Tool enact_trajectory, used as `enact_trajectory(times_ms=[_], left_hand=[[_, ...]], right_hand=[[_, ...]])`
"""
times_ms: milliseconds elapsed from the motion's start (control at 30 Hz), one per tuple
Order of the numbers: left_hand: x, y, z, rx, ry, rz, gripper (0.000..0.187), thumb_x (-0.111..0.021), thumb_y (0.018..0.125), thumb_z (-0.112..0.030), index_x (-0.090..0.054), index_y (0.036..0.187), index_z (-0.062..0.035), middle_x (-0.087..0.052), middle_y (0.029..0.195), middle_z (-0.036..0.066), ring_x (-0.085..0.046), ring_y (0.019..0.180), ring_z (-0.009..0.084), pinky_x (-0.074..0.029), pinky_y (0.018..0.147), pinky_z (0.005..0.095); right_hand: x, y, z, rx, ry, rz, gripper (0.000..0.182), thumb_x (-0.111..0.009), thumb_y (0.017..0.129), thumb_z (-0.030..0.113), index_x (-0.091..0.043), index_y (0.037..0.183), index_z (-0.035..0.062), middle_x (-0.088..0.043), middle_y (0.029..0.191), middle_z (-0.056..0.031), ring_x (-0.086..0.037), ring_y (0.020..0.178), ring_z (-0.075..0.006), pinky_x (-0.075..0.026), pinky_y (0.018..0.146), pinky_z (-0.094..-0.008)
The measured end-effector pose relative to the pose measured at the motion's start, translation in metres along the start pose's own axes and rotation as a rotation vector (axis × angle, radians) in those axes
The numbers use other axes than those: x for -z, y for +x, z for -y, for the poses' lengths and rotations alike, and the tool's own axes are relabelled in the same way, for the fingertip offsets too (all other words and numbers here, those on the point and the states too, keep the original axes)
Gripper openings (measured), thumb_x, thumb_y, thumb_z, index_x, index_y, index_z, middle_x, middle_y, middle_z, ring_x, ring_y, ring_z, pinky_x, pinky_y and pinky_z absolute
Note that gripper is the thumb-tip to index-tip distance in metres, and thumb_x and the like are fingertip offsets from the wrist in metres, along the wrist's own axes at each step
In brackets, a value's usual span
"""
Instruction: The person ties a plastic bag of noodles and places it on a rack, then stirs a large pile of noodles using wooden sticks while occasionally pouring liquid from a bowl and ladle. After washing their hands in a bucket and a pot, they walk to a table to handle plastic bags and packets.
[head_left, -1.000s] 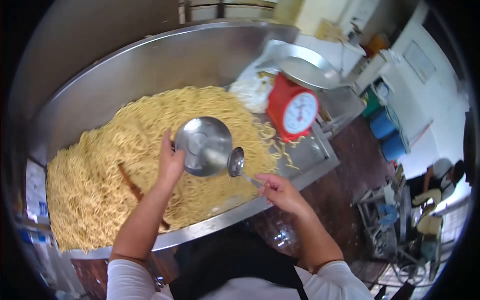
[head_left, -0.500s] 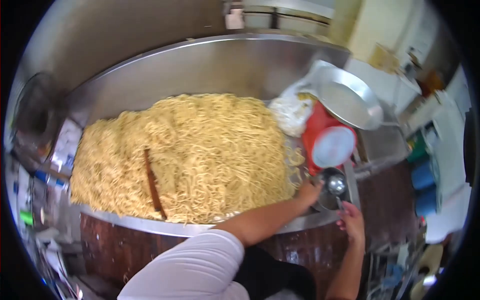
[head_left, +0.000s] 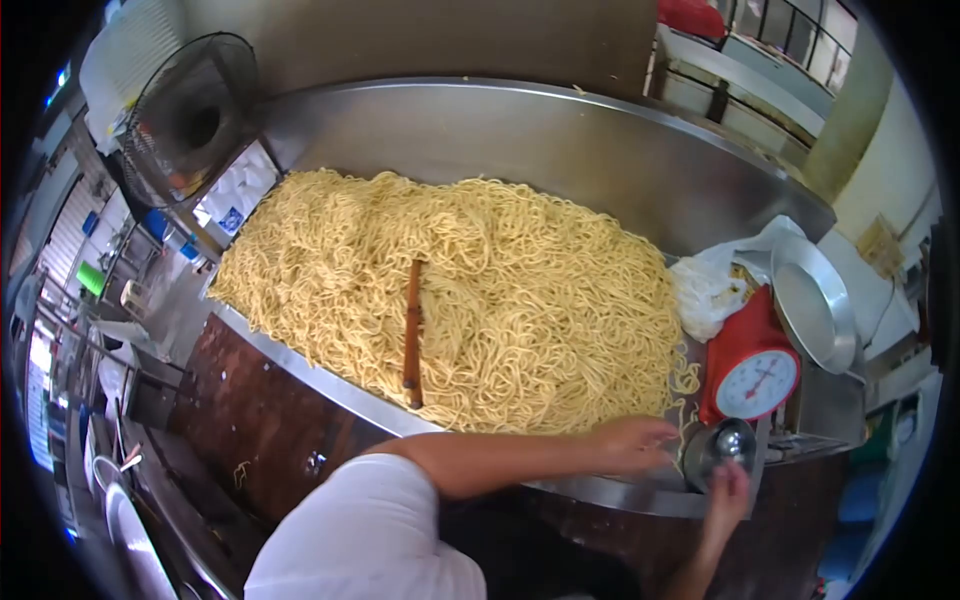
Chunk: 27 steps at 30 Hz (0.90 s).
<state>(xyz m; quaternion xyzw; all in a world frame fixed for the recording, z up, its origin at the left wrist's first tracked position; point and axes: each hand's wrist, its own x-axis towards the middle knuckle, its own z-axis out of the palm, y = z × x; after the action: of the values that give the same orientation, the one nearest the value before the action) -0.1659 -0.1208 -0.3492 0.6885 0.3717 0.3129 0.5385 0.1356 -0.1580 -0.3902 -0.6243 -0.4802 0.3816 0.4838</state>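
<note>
A wide heap of yellow noodles (head_left: 540, 300) covers most of a metal-walled table. At its right end stands a metal pot (head_left: 700, 458), with the shiny round bowl of a ladle (head_left: 735, 437) over its opening. My right hand (head_left: 728, 490) is closed at the near side of the pot, around the ladle's handle, which my fingers mostly hide. Just left of the pot, my left hand (head_left: 632, 445) is stretched out with its fingers extended, somewhat blurred, holding nothing. A brown wooden stick (head_left: 412, 335) lies on the noodles, away from both hands.
Behind the pot stands a red dial scale (head_left: 758, 383) with a metal pan (head_left: 815, 305) tilted beside it. A white plastic bag (head_left: 705, 292) touches the noodles' right end. The table's raised metal back wall (head_left: 540, 130) runs behind. A fan (head_left: 190, 125) stands at left.
The view has swung left, shifting everything rightward in the frame. My left hand has come off the pot's rim to its left side. My right hand stays at the ladle.
</note>
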Motion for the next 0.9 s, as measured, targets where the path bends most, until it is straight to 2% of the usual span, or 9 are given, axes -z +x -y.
enact_trajectory(times_ms=[100, 233, 333, 467, 567, 633, 733, 833, 900], left_hand=[[0.085, -0.087, 0.012, 0.082, 0.065, -0.527, 0.041, -0.071, 0.090, -0.034, -0.067, 0.115, -0.0014, -0.068, 0.106, 0.018, -0.068, 0.094, 0.0273, -0.054, 0.082, 0.0371], [0.209, -0.201, 0.005, 0.119, 0.264, -1.222, 0.019, -0.070, 0.091, -0.017, -0.072, 0.100, -0.0012, -0.070, 0.097, 0.012, -0.066, 0.090, 0.0203, -0.051, 0.082, 0.0320], [0.292, -0.272, 0.022, 0.061, 0.475, -1.425, 0.016, -0.071, 0.089, -0.014, -0.073, 0.097, 0.0002, -0.070, 0.092, 0.012, -0.066, 0.086, 0.0198, -0.052, 0.078, 0.0305], [0.378, -0.316, 0.033, 0.268, 0.711, -1.313, 0.019, -0.072, 0.087, -0.018, -0.074, 0.099, -0.0043, -0.070, 0.097, 0.013, -0.068, 0.090, 0.0244, -0.054, 0.080, 0.0350], [0.440, -0.314, 0.086, 0.695, 0.901, -0.646, 0.046, -0.074, 0.082, -0.022, -0.062, 0.123, -0.0058, -0.065, 0.113, 0.018, -0.062, 0.108, 0.0326, -0.049, 0.094, 0.0441], [0.465, -0.311, 0.118, 0.719, 0.787, -0.528, 0.050, -0.067, 0.087, -0.023, -0.055, 0.136, -0.0153, -0.063, 0.119, 0.019, -0.063, 0.109, 0.0325, -0.049, 0.097, 0.0436], [0.486, -0.316, 0.115, 0.637, 0.764, -0.313, 0.047, -0.065, 0.090, -0.024, -0.054, 0.135, -0.0132, -0.064, 0.122, 0.018, -0.063, 0.112, 0.0310, -0.049, 0.097, 0.0461], [0.514, -0.318, 0.052, 0.561, 0.698, -0.399, 0.041, -0.063, 0.092, -0.024, -0.056, 0.130, -0.0103, -0.065, 0.122, 0.017, -0.066, 0.109, 0.0289, -0.053, 0.088, 0.0461], [0.540, -0.318, 0.006, 0.463, 0.607, -0.527, 0.028, -0.065, 0.091, -0.020, -0.059, 0.116, -0.0096, -0.069, 0.105, 0.012, -0.068, 0.093, 0.0226, -0.054, 0.076, 0.0393]], right_hand=[[-0.098, -0.037, -0.003, -0.059, 0.064, 0.390, 0.028, -0.068, 0.093, 0.012, -0.064, 0.118, 0.0026, -0.066, 0.099, -0.0049, -0.061, 0.086, -0.0108, -0.051, 0.078, -0.0265], [-0.215, -0.096, 0.081, -0.150, 0.019, 0.828, 0.029, -0.067, 0.094, 0.014, -0.063, 0.119, 0.0017, -0.067, 0.094, -0.0041, -0.061, 0.085, -0.0105, -0.051, 0.078, -0.0262], [-0.277, -0.105, 0.103, -0.115, 0.059, 0.980, 0.032, -0.067, 0.095, 0.019, -0.062, 0.121, 0.0016, -0.068, 0.095, -0.0051, -0.062, 0.085, -0.0109, -0.051, 0.078, -0.0256], [-0.360, -0.111, 0.121, -0.071, -0.171, 1.013, 0.038, -0.065, 0.096, 0.025, -0.060, 0.125, 0.0016, -0.067, 0.094, -0.0049, -0.061, 0.083, -0.0108, -0.050, 0.077, -0.0260], [-0.419, -0.126, 0.133, -0.169, -0.197, 0.966, 0.045, -0.063, 0.097, 0.030, -0.054, 0.131, 0.0010, -0.064, 0.087, -0.0035, -0.059, 0.080, -0.0115, -0.049, 0.076, -0.0278], [-0.451, -0.141, 0.138, -0.316, -0.248, 0.991, 0.053, -0.064, 0.096, 0.030, -0.047, 0.136, 0.0006, -0.059, 0.084, -0.0030, -0.058, 0.075, -0.0130, -0.050, 0.071, -0.0297], [-0.480, -0.163, 0.143, -0.266, -0.352, 0.881, 0.055, -0.065, 0.091, 0.020, -0.044, 0.139, 0.0011, -0.058, 0.087, -0.0043, -0.058, 0.070, -0.0133, -0.049, 0.066, -0.0292], [-0.497, -0.171, 0.170, -0.455, -0.370, 0.750, 0.054, -0.064, 0.089, 0.012, -0.046, 0.138, -0.0002, -0.059, 0.091, -0.0040, -0.058, 0.079, -0.0130, -0.049, 0.072, -0.0287], [-0.492, -0.171, 0.172, -0.306, -0.474, 0.698, 0.055, -0.065, 0.088, 0.012, -0.046, 0.138, 0.0004, -0.063, 0.097, -0.0057, -0.059, 0.088, -0.0146, -0.049, 0.078, -0.0291]])
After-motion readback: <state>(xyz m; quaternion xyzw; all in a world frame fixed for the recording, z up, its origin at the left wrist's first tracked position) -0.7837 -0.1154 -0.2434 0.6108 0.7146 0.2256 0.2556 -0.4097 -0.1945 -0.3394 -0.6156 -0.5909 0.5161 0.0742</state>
